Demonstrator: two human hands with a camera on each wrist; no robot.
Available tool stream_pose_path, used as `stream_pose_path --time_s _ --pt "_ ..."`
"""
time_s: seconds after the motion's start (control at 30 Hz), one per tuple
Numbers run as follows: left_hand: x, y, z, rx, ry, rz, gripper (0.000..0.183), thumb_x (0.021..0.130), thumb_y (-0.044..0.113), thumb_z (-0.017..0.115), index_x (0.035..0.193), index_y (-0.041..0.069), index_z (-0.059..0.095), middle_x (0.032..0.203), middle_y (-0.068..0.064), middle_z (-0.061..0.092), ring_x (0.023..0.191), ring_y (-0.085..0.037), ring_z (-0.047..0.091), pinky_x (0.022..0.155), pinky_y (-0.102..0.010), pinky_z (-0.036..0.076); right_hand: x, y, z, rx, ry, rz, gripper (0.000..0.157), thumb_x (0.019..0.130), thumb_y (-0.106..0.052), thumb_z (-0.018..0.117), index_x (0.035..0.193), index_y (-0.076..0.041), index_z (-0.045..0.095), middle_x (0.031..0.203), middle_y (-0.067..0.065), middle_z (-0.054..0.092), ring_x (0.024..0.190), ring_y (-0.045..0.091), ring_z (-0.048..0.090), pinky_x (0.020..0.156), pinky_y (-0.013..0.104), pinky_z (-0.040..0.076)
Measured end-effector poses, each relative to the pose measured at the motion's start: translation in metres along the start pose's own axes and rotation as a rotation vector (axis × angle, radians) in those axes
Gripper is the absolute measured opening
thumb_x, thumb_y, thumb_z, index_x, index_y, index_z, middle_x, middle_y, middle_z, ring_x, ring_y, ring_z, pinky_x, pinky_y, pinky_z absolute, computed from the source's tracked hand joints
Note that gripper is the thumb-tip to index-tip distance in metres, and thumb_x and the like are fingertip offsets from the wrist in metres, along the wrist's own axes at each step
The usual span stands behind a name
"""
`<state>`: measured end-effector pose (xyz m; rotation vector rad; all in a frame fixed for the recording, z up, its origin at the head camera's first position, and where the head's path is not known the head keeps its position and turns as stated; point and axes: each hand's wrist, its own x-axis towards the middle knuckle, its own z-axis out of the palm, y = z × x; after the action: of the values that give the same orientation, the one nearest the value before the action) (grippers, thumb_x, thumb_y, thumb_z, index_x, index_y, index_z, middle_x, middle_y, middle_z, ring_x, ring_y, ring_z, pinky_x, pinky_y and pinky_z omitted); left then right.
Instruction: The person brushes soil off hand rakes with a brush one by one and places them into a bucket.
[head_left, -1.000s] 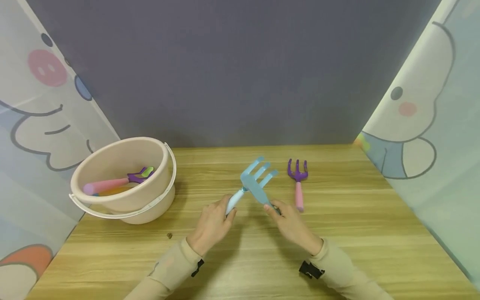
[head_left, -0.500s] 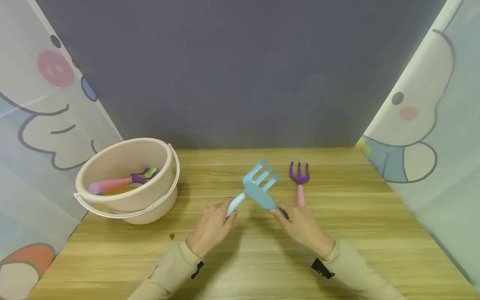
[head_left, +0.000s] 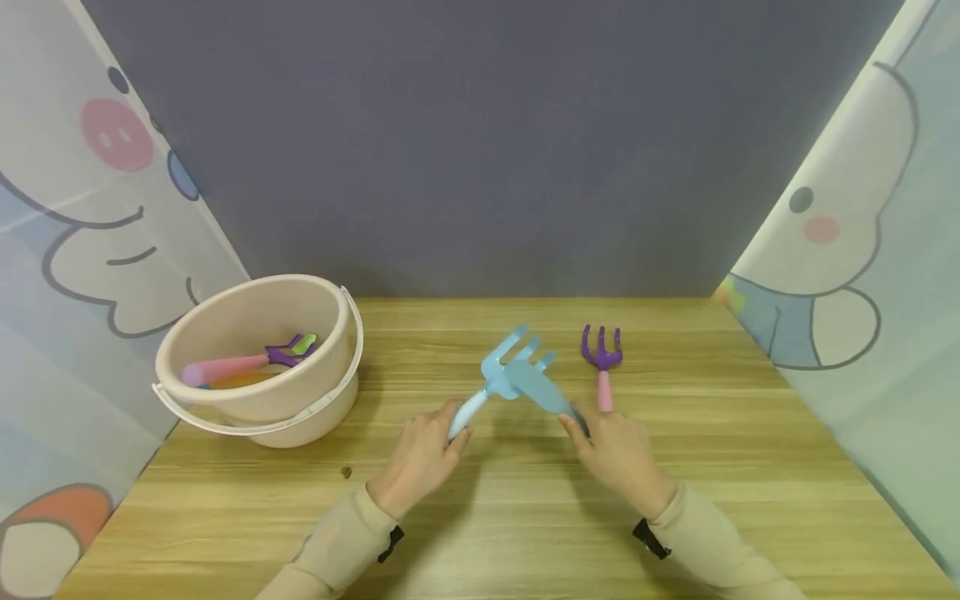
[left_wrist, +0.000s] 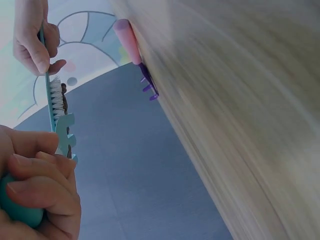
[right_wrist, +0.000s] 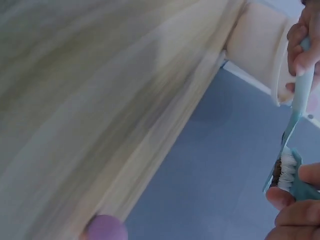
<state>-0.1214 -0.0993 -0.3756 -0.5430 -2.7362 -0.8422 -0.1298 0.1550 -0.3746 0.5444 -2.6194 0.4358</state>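
Observation:
My left hand grips the pale handle of a light blue hand rake, its tines pointing up and away. In my right hand is a blue-green scrubbing brush, pinched at its near end and laid across the rake head, back upward. White bristles face the tines, and brown dirt shows along the bristle tips between brush and rake. Just beyond my right hand lies a second hand rake, purple with a pink handle; the hand hides the handle's end.
A cream bucket with a white handle stands at the left, holding a pink-handled purple tool and other coloured pieces. A small brown crumb lies on the wooden table. A dark panel rises behind.
My right hand has drawn the brush to the right across the rake head, and now overlaps the purple rake's handle end. My left hand has stayed nearly in place, still gripping the blue rake.

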Motion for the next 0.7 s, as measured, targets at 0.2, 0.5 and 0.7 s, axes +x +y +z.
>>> stream_pose_path --time_s 0.2,0.5,0.7 --pt "-0.0008 -0.0012 -0.0006 -0.008 -0.012 -0.007 0.026 0.087 0.013 0.060 0.109 0.000 0.055 0.060 0.003 0.047 0.041 -0.003 0.037 0.035 -0.013 0.030 -0.0004 0.0077 0.0034 0.036 0.051 -0.014 0.011 0.086 -0.019 0.063 0.086 -0.008 0.059 0.045 -0.011 0.031 0.036 -0.002 0.024 0.033 0.012 0.022" --pt "-0.0004 -0.0049 -0.0002 -0.015 -0.012 -0.013 0.024 0.086 0.013 0.061 0.107 0.002 0.056 0.060 0.005 0.046 0.043 -0.003 0.038 0.036 -0.014 0.031 0.0003 0.0070 0.0043 0.166 0.023 0.043 0.012 0.089 -0.019 0.059 0.091 -0.007 0.062 0.047 -0.011 0.034 0.037 -0.005 0.023 0.034 0.013 0.023" --pt "0.0004 -0.0103 -0.0006 -0.117 -0.055 -0.077 0.026 0.088 0.014 0.059 0.111 0.003 0.054 0.054 0.005 0.043 0.039 -0.003 0.035 0.033 -0.015 0.030 0.0005 0.0079 0.0036 0.297 0.014 0.087 0.017 0.090 -0.018 0.058 0.095 -0.003 0.064 0.047 -0.010 0.037 0.036 -0.006 0.025 0.033 0.014 0.027"
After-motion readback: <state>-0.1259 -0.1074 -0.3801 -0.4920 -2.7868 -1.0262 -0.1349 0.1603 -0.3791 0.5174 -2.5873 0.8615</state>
